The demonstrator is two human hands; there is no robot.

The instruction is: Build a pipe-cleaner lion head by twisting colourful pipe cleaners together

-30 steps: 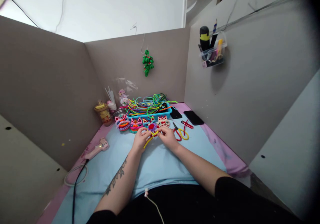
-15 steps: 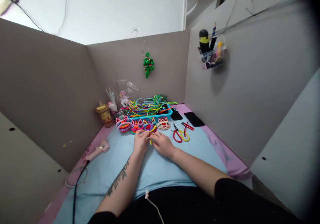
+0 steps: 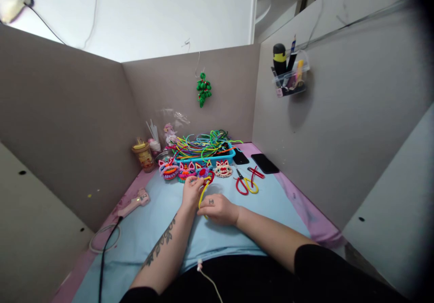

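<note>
My left hand (image 3: 191,192) pinches a small purple and red pipe-cleaner figure (image 3: 204,174) just above the light blue mat (image 3: 264,208). A yellow pipe cleaner (image 3: 202,193) runs down from that figure to my right hand (image 3: 218,209), whose fingers are curled shut on its lower end. Both hands are close together at the middle of the desk. Several finished pipe-cleaner faces (image 3: 176,171) lie in a row just behind them.
A blue tray (image 3: 227,153) of coloured pipe cleaners sits at the back. Red and yellow scissors (image 3: 245,183) and two dark phones (image 3: 265,163) lie to the right. A pink glue gun (image 3: 133,202) with its black cord lies at the left. Grey partition walls enclose the desk.
My right hand has drawn back toward me along the yellow pipe cleaner, pulling it down from the figure. My left hand has stayed by the figure.
</note>
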